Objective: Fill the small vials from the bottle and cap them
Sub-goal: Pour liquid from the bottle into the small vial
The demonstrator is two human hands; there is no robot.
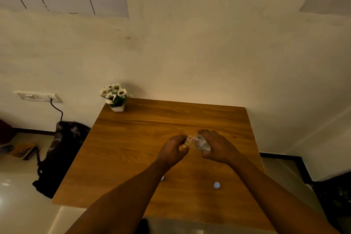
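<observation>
Your table [133,138]: wood-grain top, smooth, low sheen. Your bottle [202,143]: clear, glossy, glass-like; glass or plastic cannot be told. Your vial [187,141]: clear and shiny likewise. Cap [216,185] near you: pale, smooth, plastic-looking. Flower pot [118,108]: white, smooth. Wall [190,53]: matt paint, scuffed. Floor [19,195]: glossy tile. Bag [57,154]: dark cloth.
</observation>
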